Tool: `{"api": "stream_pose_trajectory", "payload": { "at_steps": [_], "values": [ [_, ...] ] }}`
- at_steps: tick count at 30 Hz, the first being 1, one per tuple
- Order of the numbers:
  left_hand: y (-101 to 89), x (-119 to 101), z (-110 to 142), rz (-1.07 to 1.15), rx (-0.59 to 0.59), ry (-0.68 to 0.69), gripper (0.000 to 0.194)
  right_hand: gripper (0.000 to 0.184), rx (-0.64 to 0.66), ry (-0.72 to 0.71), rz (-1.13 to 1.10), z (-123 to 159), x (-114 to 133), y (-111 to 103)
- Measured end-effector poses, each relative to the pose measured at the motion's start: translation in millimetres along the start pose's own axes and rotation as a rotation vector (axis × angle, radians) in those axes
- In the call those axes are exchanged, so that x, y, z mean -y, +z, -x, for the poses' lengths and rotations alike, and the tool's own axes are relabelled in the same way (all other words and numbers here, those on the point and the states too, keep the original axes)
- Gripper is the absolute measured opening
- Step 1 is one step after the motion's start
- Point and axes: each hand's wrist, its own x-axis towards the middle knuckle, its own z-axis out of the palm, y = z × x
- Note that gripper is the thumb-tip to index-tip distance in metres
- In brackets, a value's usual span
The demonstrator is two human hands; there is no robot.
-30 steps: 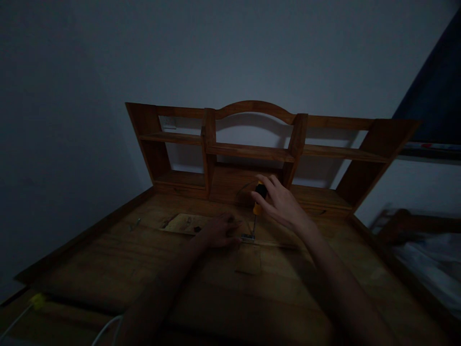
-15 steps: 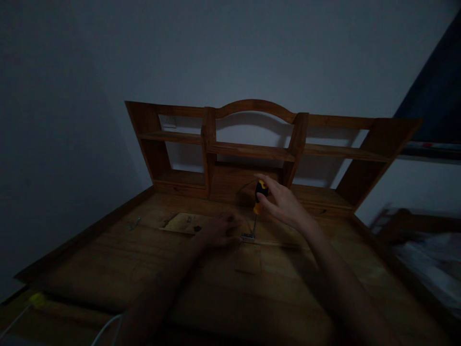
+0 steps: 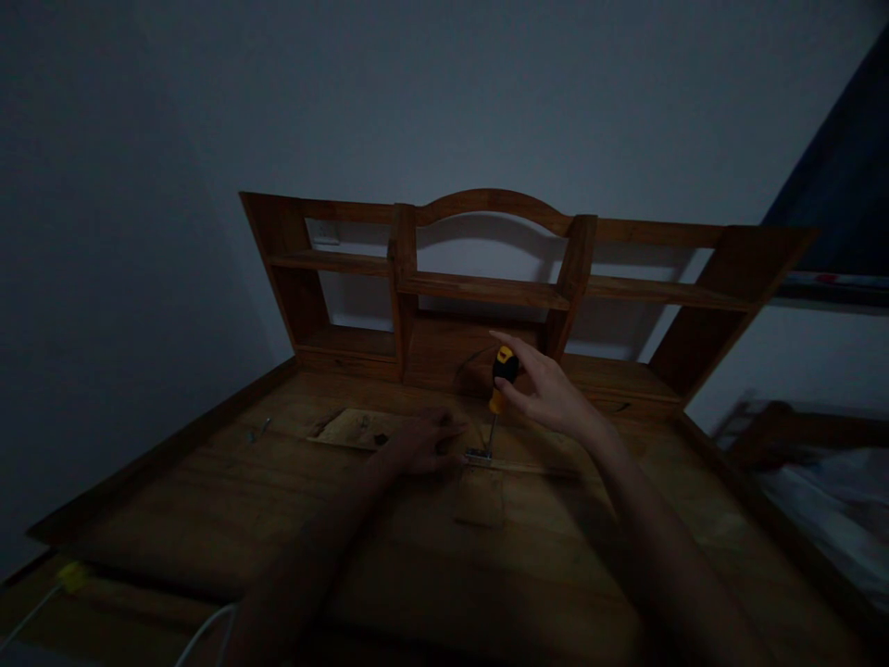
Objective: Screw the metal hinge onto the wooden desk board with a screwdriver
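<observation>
In dim light, my right hand (image 3: 545, 389) pinches the black and yellow handle of a screwdriver (image 3: 498, 384) that stands nearly upright. Its tip rests on a small metal bracket (image 3: 479, 456) on the wooden desk top (image 3: 278, 500). My left hand (image 3: 420, 443) lies flat on the desk just left of the bracket, fingertips pressed beside it.
A wooden hutch with shelves and an arched top (image 3: 486, 278) stands at the desk's back against the wall. A pale recessed patch (image 3: 357, 428) and a small metal piece (image 3: 260, 430) lie left of my hands. White cables (image 3: 201, 635) and a yellow object (image 3: 69, 576) sit near left.
My right hand has turned on the screwdriver handle, its fingers shifting round from over the top to the right side. The left hand has stayed put.
</observation>
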Motion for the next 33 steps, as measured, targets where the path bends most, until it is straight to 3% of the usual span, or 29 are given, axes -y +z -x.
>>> {"api": "stream_pose_trajectory", "payload": {
  "at_steps": [7, 13, 19, 25, 29, 33],
  "values": [
    [-0.9, 0.2, 0.1, 0.024, -0.002, 0.002, 0.068, 0.053, -0.014, 0.144, 0.096, 1.2, -1.1, 2.9],
    [-0.8, 0.7, -1.0, 0.026, 0.021, 0.013, 0.069, 0.052, 0.017, 0.013, -0.025, 0.2, 0.1, -0.3],
    [-1.0, 0.6, 0.6, 0.015, 0.012, 0.0, 0.068, 0.052, -0.039, 0.087, 0.122, 0.6, -2.3, 2.5],
    [-1.2, 0.6, 0.1, 0.015, 0.004, 0.019, 0.068, 0.053, -0.015, 0.01, 0.036, 0.0, -3.0, -1.7],
    [-0.5, 0.3, -0.1, 0.014, 0.002, 0.01, 0.069, 0.052, -0.073, 0.046, 0.104, 0.4, -4.4, 2.6],
    [-1.5, 0.4, -0.2, 0.025, 0.021, -0.005, 0.069, 0.059, -0.026, 0.067, 0.11, 1.3, -2.9, -1.5]
  ]
}}
